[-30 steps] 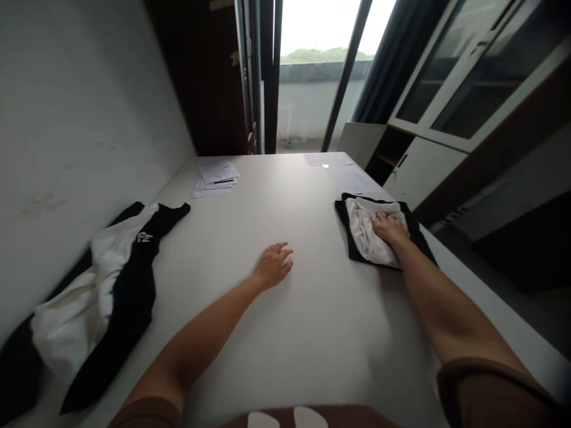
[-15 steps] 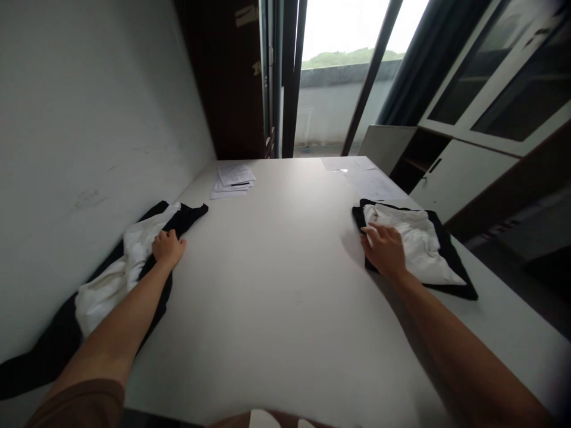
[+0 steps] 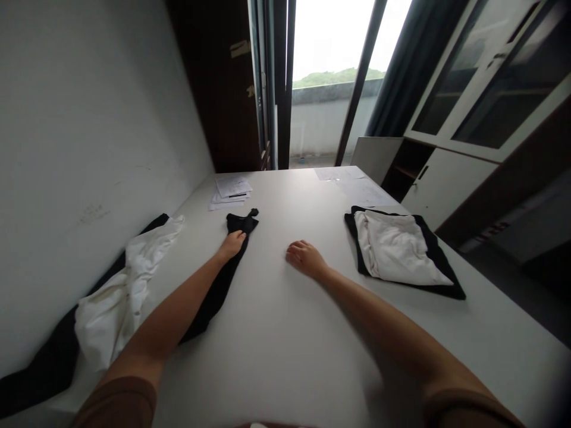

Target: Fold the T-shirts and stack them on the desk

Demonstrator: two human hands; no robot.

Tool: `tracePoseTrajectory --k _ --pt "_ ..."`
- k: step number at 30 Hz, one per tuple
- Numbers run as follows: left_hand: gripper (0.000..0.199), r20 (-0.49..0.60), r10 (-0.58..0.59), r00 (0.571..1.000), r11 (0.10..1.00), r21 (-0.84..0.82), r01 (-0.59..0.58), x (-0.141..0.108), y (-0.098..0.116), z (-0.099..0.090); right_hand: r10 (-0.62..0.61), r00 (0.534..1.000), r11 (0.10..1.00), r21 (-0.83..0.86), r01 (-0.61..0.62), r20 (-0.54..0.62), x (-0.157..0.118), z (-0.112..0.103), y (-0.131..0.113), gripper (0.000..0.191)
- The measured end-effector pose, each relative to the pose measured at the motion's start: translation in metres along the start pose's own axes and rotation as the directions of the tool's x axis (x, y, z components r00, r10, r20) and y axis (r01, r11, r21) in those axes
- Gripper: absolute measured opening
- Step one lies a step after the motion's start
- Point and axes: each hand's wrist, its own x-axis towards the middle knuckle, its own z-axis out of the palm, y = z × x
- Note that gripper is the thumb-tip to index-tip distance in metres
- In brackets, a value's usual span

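Black garment (image 3: 218, 290) now farther right, in fingers of left hand (image 3: 232, 244); right hand (image 3: 306, 258) with fingers loose.

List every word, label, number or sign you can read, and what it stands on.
None can be read.
Stacked papers: marks too small.
Flat papers, far right of the table: too faint.
Pale patches on the dark panel: no legible letters.
Red marks, right side: too blurred.
Black garment in the left hand: no lettering shows.

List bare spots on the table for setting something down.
Bare: table between the right hand and folded pile; also farther back, between paper stack and sheets. Crowded: left side, with white cloth, black cloth and left hand.
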Motion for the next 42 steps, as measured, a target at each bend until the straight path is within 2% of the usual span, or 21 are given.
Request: tracePoseTrajectory --k 2,4,6,8,9,11,13,16,18,19,20,22,23,25,27,29,32,34,37,39,42 --pt "0.035 0.085 0.053 0.995 0.997 -0.066 -0.048 -0.001 0.032 0.035 0.13 0.991 0.987 0.096 -0.126 -0.043 0.022 0.012 -0.002 0.032" --pt "0.039 0.184 0.158 0.97 0.972 -0.2 -0.12 -0.003 0.058 0.063 0.292 0.951 0.948 0.16 -0.273 -0.106 0.04 0.021 0.001 0.038" --pt "0.036 0.151 0.266 0.952 0.944 -0.24 -0.225 -0.005 0.071 0.079 0.411 0.893 0.907 0.176 -0.382 -0.181 0.052 0.027 0.008 0.036" --pt "0.027 0.026 0.304 0.952 0.949 -0.102 -0.3 -0.003 0.071 0.083 0.472 0.842 0.881 0.121 -0.457 -0.26 0.059 0.031 0.014 0.032" --pt "0.023 -0.03 0.292 0.956 0.956 0.005 -0.292 0.0 0.066 0.083 0.488 0.822 0.869 0.076 -0.489 -0.293 0.062 0.033 0.016 0.03" --pt "0.025 -0.085 0.212 0.973 0.964 0.178 -0.195 0.008 0.052 0.079 0.502 0.797 0.843 -0.015 -0.537 -0.335 0.066 0.037 0.018 0.026" --pt "0.034 -0.089 0.109 0.99 0.965 0.249 -0.084 0.014 0.036 0.075 0.494 0.798 0.832 -0.08 -0.549 -0.345 0.07 0.039 0.017 0.019" --pt "0.032 -0.047 0.014 0.999 0.99 0.14 -0.007 0.015 0.026 0.074 0.455 0.834 0.856 -0.102 -0.506 -0.313 0.071 0.04 0.016 0.013" --pt "0.033 0.028 -0.017 0.999 0.997 -0.073 0.019 0.009 0.029 0.079 0.441 0.85 0.877 -0.062 -0.476 -0.289 0.07 0.038 0.017 0.018" --pt "0.034 0.108 -0.026 0.994 0.979 -0.2 0.048 0.005 0.033 0.082 0.442 0.851 0.882 -0.032 -0.469 -0.284 0.07 0.037 0.019 0.021" --pt "0.036 0.216 -0.027 0.976 0.943 -0.32 0.096 0.0 0.038 0.085 0.447 0.849 0.885 0.0 -0.465 -0.281 0.069 0.036 0.021 0.023" --pt "0.038 0.422 -0.03 0.906 0.83 -0.494 0.258 -0.007 0.047 0.092 0.456 0.845 0.887 0.071 -0.455 -0.278 0.067 0.035 0.025 0.024" --pt "0.039 0.471 -0.051 0.881 0.759 -0.555 0.341 -0.009 0.051 0.094 0.463 0.84 0.886 0.111 -0.451 -0.284 0.066 0.034 0.026 0.023" --pt "0.037 0.461 -0.131 0.878 0.625 -0.649 0.434 -0.01 0.054 0.096 0.478 0.816 0.878 0.193 -0.438 -0.326 0.064 0.034 0.027 0.021" --pt "0.038 0.399 -0.195 0.896 0.511 -0.739 0.44 -0.008 0.052 0.097 0.499 0.78 0.865 0.268 -0.424 -0.377 0.062 0.034 0.027 0.02" --pt "0.044 0.383 -0.185 0.905 0.407 -0.808 0.426 -0.006 0.048 0.095 0.54 0.751 0.837 0.339 -0.429 -0.381 0.061 0.033 0.025 0.023" --pt "0.052 0.393 -0.123 0.911 0.268 -0.871 0.412 -0.008 0.041 0.094 0.593 0.741 0.794 0.386 -0.47 -0.317 0.063 0.031 0.022 0.034" --pt "0.049 0.411 -0.081 0.908 0.232 -0.878 0.418 -0.011 0.037 0.092 0.583 0.766 0.802 0.343 -0.488 -0.273 0.065 0.03 0.02 0.039" --pt "0.043 0.411 -0.078 0.908 0.169 -0.892 0.419 -0.013 0.034 0.091 0.531 0.822 0.841 0.244 -0.483 -0.207 0.065 0.031 0.014 0.03" --pt "0.042 0.388 -0.109 0.915 0.154 -0.903 0.401 -0.012 0.032 0.092 0.523 0.831 0.85 0.179 -0.495 -0.188 0.062 0.032 0.006 0.024" --pt "0.039 0.323 -0.201 0.925 0.191 -0.913 0.36 -0.01 0.03 0.093 0.515 0.826 0.853 0.045 -0.519 -0.228 0.056 0.032 -0.007 0.024"
